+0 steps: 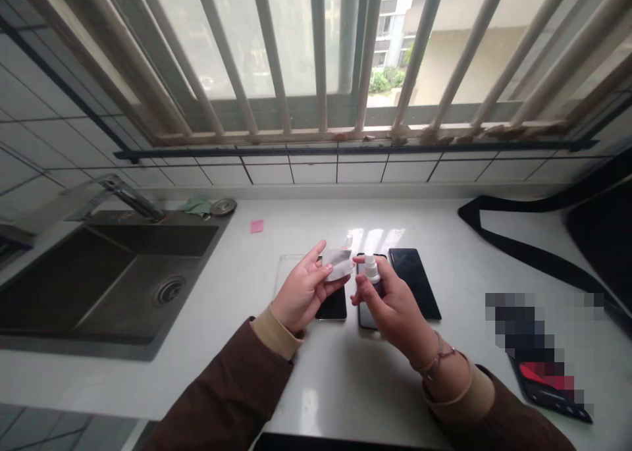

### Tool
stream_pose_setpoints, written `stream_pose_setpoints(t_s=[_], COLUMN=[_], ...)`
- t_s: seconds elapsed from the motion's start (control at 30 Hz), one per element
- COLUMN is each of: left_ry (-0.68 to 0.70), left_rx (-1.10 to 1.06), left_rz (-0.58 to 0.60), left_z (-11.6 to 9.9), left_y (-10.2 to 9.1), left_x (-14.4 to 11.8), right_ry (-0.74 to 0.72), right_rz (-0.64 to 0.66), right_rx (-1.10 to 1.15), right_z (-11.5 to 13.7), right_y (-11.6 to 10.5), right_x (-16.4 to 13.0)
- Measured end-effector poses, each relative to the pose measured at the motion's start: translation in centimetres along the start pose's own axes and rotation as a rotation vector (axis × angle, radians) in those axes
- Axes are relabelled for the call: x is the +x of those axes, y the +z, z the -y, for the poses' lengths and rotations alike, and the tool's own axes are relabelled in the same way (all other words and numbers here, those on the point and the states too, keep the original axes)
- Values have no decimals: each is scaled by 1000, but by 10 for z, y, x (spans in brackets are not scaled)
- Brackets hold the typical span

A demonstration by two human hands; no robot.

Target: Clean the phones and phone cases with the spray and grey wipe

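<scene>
1. Holding a small spray bottle (pixel 372 271) upright, our right hand (pixel 390 306) has its fingers curled round the body, with the white nozzle at the top turned toward the left hand.
2. Our left hand (pixel 303 290) pinches a white wipe (pixel 337 264) between thumb and fingers, the other fingers loosely bent; the wipe sits just beside the nozzle.
3. We cannot tell what is inside the bottle, since the hand covers most of it.
4. Under the bottle, three dark phones lie side by side on the white counter (pixel 345 372): one (pixel 332 304) beneath our left hand, one (pixel 366 316) beneath our right, and one (pixel 415 283) to the right of the bottle.
5. Far to the left of the bottle, the sink (pixel 113 280) holds nothing we can see but its drain.
6. A pink note (pixel 257 226) lies behind and to the left of the bottle, and a black strap (pixel 523 250) well to its right.
</scene>
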State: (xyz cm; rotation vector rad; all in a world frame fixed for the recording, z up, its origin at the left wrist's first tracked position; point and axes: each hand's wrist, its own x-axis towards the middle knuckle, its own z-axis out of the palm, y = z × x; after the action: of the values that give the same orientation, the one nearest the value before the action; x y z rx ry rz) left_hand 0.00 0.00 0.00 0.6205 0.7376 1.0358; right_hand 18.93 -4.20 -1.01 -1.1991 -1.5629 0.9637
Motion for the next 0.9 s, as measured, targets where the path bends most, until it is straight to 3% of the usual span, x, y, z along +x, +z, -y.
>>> stream_pose_setpoints(t_s=[0.17, 0.43, 0.63, 0.9], left_ry=[-14, -25, -121, -165], left_rx=[-92, -136, -254, -270], left_rz=[-17, 6, 177, 265], left_z=[-7, -4, -7, -9], left_y=[0, -2, 4, 7], left_x=[1, 2, -4, -9], right_ry=[65, 232, 228, 383], right_rz=[81, 101, -3, 44], right_rx=[210, 224, 90, 127], right_z=[2, 0, -5, 0], right_y=[5, 9, 5, 5], right_x=[0, -1, 2, 5])
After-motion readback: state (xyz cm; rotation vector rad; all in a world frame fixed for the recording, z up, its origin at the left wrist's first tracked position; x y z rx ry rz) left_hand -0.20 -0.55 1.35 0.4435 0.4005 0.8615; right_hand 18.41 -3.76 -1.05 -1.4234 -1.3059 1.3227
